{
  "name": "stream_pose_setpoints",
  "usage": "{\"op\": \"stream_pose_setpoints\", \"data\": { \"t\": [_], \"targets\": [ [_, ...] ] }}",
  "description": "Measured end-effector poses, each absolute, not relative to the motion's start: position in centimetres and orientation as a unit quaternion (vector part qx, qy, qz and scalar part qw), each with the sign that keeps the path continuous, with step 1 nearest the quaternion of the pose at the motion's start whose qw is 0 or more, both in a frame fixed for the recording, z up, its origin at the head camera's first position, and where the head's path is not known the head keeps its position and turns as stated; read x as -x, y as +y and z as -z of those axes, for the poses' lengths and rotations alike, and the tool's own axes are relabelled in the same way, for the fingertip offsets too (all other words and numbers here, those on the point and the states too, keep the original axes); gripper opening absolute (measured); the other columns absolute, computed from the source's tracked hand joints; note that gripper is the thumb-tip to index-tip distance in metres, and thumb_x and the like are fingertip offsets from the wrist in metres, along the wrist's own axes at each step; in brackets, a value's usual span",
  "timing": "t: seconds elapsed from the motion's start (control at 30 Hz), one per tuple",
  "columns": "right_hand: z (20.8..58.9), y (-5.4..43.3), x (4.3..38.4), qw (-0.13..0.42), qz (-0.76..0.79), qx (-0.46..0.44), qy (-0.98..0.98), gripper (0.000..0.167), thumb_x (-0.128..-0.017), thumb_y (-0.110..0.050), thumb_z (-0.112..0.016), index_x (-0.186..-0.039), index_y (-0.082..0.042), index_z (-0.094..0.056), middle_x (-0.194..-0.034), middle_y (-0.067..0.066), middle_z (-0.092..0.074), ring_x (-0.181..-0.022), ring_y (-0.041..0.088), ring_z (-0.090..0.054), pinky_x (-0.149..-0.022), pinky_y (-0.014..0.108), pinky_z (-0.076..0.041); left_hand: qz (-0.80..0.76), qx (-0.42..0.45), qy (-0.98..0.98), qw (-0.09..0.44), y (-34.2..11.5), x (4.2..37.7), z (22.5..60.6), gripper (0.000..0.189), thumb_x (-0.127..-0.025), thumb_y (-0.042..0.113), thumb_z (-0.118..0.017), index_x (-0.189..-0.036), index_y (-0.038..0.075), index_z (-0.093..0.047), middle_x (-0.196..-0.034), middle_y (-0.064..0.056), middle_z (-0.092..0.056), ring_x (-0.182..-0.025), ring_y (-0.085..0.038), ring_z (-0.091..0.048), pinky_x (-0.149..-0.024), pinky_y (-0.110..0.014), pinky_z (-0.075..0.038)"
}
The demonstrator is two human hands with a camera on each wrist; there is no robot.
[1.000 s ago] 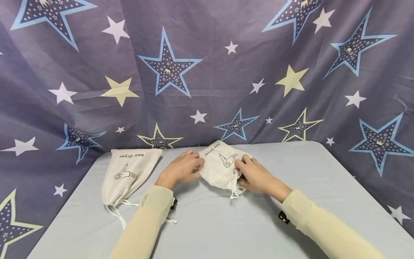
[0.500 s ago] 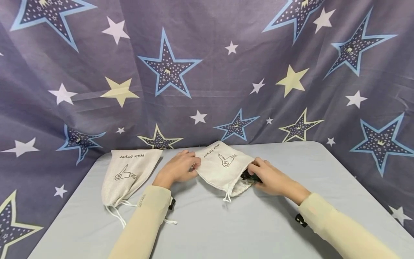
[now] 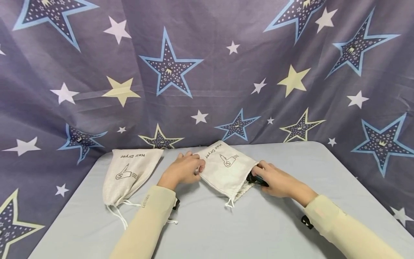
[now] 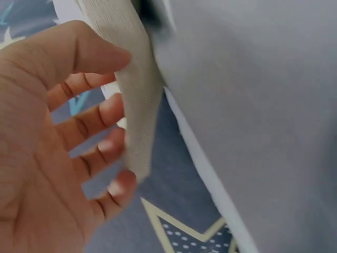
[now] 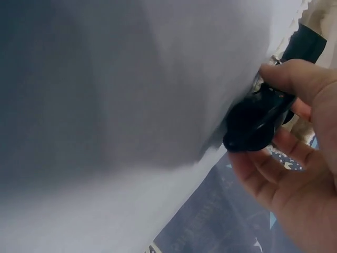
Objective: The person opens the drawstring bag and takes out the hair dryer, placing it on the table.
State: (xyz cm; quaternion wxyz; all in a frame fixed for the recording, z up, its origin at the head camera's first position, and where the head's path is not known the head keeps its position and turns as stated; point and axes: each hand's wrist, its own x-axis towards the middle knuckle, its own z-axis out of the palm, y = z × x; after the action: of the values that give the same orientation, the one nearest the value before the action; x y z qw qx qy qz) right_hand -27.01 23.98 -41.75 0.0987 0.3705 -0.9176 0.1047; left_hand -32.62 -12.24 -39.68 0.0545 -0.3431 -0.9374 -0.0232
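Fingers point(image 5: 258, 182) of right hand point(image 3: 279, 181) curl round a black object point(image 5: 253, 124); left hand point(image 3: 182, 169) pinches a cloth bag point(image 3: 223, 167)

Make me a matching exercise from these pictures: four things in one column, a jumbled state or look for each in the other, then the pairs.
Things
1. Left hand
2. Right hand
3. Bag on the left
4. Curtain

States
A. Grips a black item
B. Dark, with a star print
C. Pinches the edge of the middle bag
D. Lies with no hand on it

Pairs: 1-C, 2-A, 3-D, 4-B
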Motion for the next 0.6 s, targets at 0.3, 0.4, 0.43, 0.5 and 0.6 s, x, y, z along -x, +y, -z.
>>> {"op": "stream_pose_setpoints", "data": {
  "t": [0.3, 0.4, 0.43, 0.5, 0.6],
  "targets": [
    [41.8, 22.8, 27.0, 0.120, -0.075, -0.346, -0.927, 0.047, -0.076, 0.000, -0.081, -0.115, -0.013, -0.057, -0.109, 0.011, -0.056, -0.088, 0.029, -0.059, -0.075, 0.047, -0.054, 0.013, 0.405, -0.910, 0.085, -9.9, 31.4, 38.9, 0.044, -0.066, 0.021, -0.086, -0.102, 0.028, -0.062, -0.105, 0.007, -0.056, -0.103, -0.019, -0.050, -0.086, -0.043, -0.046],
    [41.9, 22.7, 27.0, 0.128, -0.066, -0.338, -0.930, 0.046, -0.076, -0.001, -0.081, -0.113, -0.015, -0.058, -0.106, 0.009, -0.057, -0.088, 0.029, -0.060, -0.072, 0.047, -0.055, 0.025, 0.438, -0.894, 0.093, -9.2, 31.1, 38.9, 0.049, -0.065, 0.017, -0.088, -0.105, 0.028, -0.062, -0.108, 0.008, -0.056, -0.105, -0.017, -0.050, -0.088, -0.043, -0.048],
    [42.0, 22.7, 27.0, 0.129, -0.064, -0.336, -0.931, 0.046, -0.076, -0.002, -0.081, -0.113, -0.015, -0.058, -0.106, 0.008, -0.057, -0.087, 0.029, -0.060, -0.071, 0.046, -0.055, 0.028, 0.445, -0.890, 0.095, -9.0, 31.1, 39.0, 0.049, -0.065, 0.015, -0.088, -0.106, 0.028, -0.063, -0.108, 0.008, -0.056, -0.106, -0.017, -0.050, -0.088, -0.042, -0.048],
    [42.0, 22.7, 26.9, 0.133, -0.063, -0.337, -0.930, 0.045, -0.076, -0.003, -0.081, -0.112, -0.016, -0.058, -0.106, 0.007, -0.057, -0.088, 0.028, -0.059, -0.071, 0.045, -0.054, 0.029, 0.450, -0.887, 0.099, -8.6, 30.9, 39.0, 0.050, -0.067, 0.014, -0.087, -0.108, 0.029, -0.064, -0.111, 0.009, -0.057, -0.107, -0.015, -0.051, -0.089, -0.041, -0.049],
    [41.8, 22.9, 26.7, 0.133, -0.066, -0.341, -0.928, 0.045, -0.076, -0.005, -0.083, -0.112, -0.017, -0.058, -0.109, 0.007, -0.057, -0.089, 0.027, -0.059, -0.072, 0.045, -0.054, 0.032, 0.452, -0.886, 0.100, -8.3, 30.9, 39.0, 0.051, -0.071, 0.010, -0.083, -0.115, 0.030, -0.066, -0.119, 0.009, -0.059, -0.113, -0.015, -0.053, -0.090, -0.040, -0.050]
  ]
}}
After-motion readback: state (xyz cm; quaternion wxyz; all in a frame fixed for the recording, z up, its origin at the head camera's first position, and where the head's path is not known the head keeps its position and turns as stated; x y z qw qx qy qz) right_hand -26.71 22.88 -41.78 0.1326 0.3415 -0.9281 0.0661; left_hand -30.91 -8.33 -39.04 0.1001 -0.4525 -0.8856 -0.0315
